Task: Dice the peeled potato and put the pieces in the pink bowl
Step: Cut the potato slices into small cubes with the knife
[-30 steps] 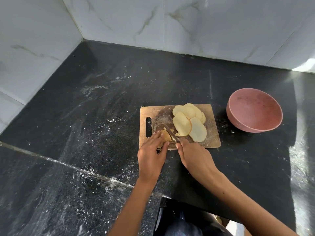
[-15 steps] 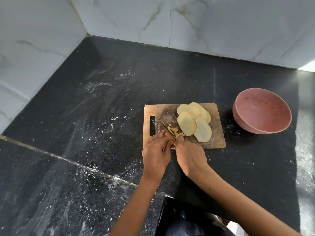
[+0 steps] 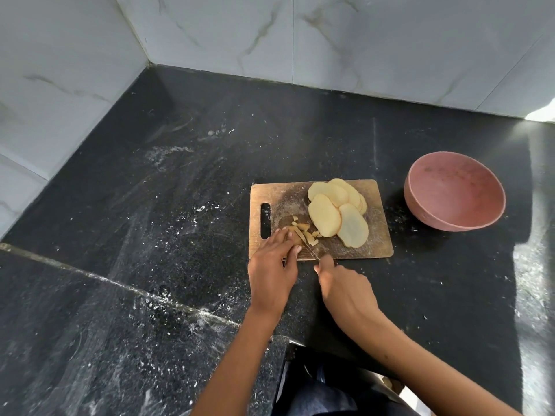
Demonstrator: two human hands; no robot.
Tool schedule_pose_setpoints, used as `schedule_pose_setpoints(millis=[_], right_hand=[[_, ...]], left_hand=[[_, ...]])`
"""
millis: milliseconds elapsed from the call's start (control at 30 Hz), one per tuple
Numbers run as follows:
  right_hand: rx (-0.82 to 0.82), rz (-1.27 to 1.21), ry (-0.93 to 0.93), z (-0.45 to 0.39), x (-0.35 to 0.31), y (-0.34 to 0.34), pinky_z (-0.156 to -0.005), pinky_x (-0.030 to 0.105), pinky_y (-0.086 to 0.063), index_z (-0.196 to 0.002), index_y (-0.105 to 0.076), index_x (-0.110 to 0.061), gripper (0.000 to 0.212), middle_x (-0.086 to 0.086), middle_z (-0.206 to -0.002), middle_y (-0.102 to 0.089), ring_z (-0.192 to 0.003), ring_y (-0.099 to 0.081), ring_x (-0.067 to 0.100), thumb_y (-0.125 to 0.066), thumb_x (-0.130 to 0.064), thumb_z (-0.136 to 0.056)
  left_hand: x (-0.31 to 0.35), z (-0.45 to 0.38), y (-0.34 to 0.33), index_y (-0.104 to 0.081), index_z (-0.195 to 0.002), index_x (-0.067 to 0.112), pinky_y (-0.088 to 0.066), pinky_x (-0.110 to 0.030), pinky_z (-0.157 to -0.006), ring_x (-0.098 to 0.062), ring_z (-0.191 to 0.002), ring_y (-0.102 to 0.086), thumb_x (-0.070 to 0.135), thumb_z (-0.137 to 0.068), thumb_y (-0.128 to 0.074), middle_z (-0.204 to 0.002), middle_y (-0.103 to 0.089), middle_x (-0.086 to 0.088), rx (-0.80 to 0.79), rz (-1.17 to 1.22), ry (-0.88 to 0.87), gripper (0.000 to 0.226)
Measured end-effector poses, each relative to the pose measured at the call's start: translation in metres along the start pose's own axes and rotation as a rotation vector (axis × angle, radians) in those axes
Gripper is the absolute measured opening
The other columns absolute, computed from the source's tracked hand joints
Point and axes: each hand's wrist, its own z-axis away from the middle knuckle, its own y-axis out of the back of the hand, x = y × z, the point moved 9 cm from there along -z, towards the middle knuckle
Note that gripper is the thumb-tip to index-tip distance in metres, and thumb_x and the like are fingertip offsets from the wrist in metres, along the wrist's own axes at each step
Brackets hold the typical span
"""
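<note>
**Head view: potato cutting on a wooden board, black worktop**

Head view, single frame, looking down at a corner of a black stone worktop (image 3: 180, 205) dusted with white specks, backed by white marbled wall tiles (image 3: 390, 40).

- Cutting board (image 3: 378, 241): wooden, rectangular, slot handle at its left end, lying flat on the worktop near the person.
- Potato slices (image 3: 336, 211): several pale oval slices, overlapping in a loose fan on the right half of the board, well clear of both hands.
- Diced pieces (image 3: 303, 231): a small cluster of cut bits on the near-left part of the board, just left of the slices and directly at the left fingertips.
- Left hand (image 3: 271, 271): palm down over the board's near-left corner, fingers curled onto a small potato piece and holding it against the board; the piece itself is mostly hidden under the fingers.
- Knife (image 3: 307, 247): thin blade angled from the right hand up-left into the diced cluster, just right of the left fingers.
- Right hand (image 3: 342, 288): at the board's near edge, right of the left hand, closed round the knife handle; the handle is hidden.
- Pink bowl (image 3: 420, 211): upright on the worktop just right of the board, apart from it, with no potato inside; well apart from both hands.
</note>
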Motion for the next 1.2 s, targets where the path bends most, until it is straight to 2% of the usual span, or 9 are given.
schedule_pose_setpoints(millis=[267, 333, 500, 600, 733, 833, 1067, 1200], right_hand=[[0.0, -0.038, -0.009, -0.008, -0.005, 0.004, -0.071, 0.036, -0.037, -0.117, -0.04, -0.01, 0.018, 0.012, -0.111, -0.062, -0.1, -0.062, 0.031, -0.03, -0.018, -0.103], [-0.025, -0.027, -0.01, 0.004, 0.003, -0.003, -0.071, 0.035, -0.037, -0.116, -0.038, -0.011, 0.021, 0.011, -0.11, -0.064, -0.1, -0.063, 0.031, -0.025, -0.024, -0.105], [-0.023, 0.006, 0.023, 0.029, 0.021, -0.008, -0.068, 0.036, -0.037, -0.097, -0.029, -0.015, 0.021, 0.009, -0.103, -0.066, -0.095, -0.064, 0.031, -0.019, -0.032, -0.106], [-0.047, -0.119, 0.024, 0.025, 0.031, -0.008, -0.069, 0.037, -0.042, -0.094, -0.037, -0.016, 0.028, 0.008, -0.097, -0.063, -0.091, -0.062, 0.031, -0.023, -0.037, -0.105], [-0.087, -0.347, 0.078, 0.022, 0.038, -0.004, -0.066, 0.034, -0.045, -0.077, -0.046, -0.022, 0.034, -0.001, -0.077, -0.06, -0.072, -0.059, 0.018, -0.031, -0.041, -0.102], [-0.02, -0.289, 0.097, 0.025, 0.039, 0.011, -0.065, 0.035, -0.044, -0.083, -0.046, -0.02, 0.034, 0.0, -0.077, -0.058, -0.072, -0.057, 0.02, -0.029, -0.043, -0.102], [0.056, -0.144, 0.112, 0.006, 0.008, 0.021, -0.066, 0.036, -0.039, -0.096, -0.042, -0.018, 0.032, 0.006, -0.093, -0.06, -0.088, -0.061, 0.029, -0.022, -0.042, -0.103], [0.058, -0.146, 0.071, 0.0, 0.013, 0.019, -0.067, 0.037, -0.04, -0.091, -0.037, -0.019, 0.029, 0.005, -0.092, -0.059, -0.087, -0.06, 0.028, -0.022, -0.041, -0.103]], left_hand=[[0.0, 0.001, 0.001, -0.072, -0.106, 0.004, -0.054, -0.048, -0.091, -0.024, -0.108, -0.066, 0.003, -0.078, -0.078, -0.113, -0.068, -0.012, 0.023, 0.006, 0.007, 0.029], [0.0, 0.002, 0.002, -0.072, -0.106, 0.005, -0.054, -0.046, -0.093, -0.021, -0.11, -0.064, 0.005, -0.079, -0.077, -0.114, -0.068, -0.011, 0.027, 0.029, 0.03, 0.027], [0.0, 0.002, 0.004, -0.071, -0.107, 0.007, -0.053, -0.044, -0.094, -0.015, -0.111, -0.062, 0.004, -0.079, -0.077, -0.114, -0.068, -0.009, 0.039, 0.08, 0.054, 0.029], [0.0, 0.002, 0.005, -0.07, -0.109, 0.009, -0.053, -0.044, -0.094, -0.016, -0.112, -0.063, 0.004, -0.079, -0.077, -0.115, -0.068, -0.008, 0.031, 0.09, 0.063, 0.031], [-0.002, 0.001, 0.004, -0.068, -0.114, 0.014, -0.047, -0.041, -0.103, -0.01, -0.117, -0.058, 0.01, -0.083, -0.075, -0.121, -0.065, -0.004, -0.029, 0.077, 0.08, 0.032], [-0.005, 0.001, 0.002, -0.068, -0.117, 0.015, -0.041, -0.041, -0.108, -0.012, -0.122, -0.055, 0.014, -0.086, -0.072, -0.127, -0.062, -0.002, -0.091, 0.052, 0.1, 0.032], [-0.008, 0.004, 0.003, -0.069, -0.116, 0.013, -0.046, -0.045, -0.103, -0.017, -0.121, -0.057, 0.014, -0.085, -0.073, -0.125, -0.064, -0.004, -0.062, 0.008, 0.085, 0.032], [-0.008, 0.004, 0.002, -0.067, -0.118, 0.013, -0.039, -0.039, -0.109, -0.012, -0.125, -0.054, 0.014, -0.087, -0.071, -0.129, -0.06, -0.002, -0.073, 0.025, 0.07, 0.031]])
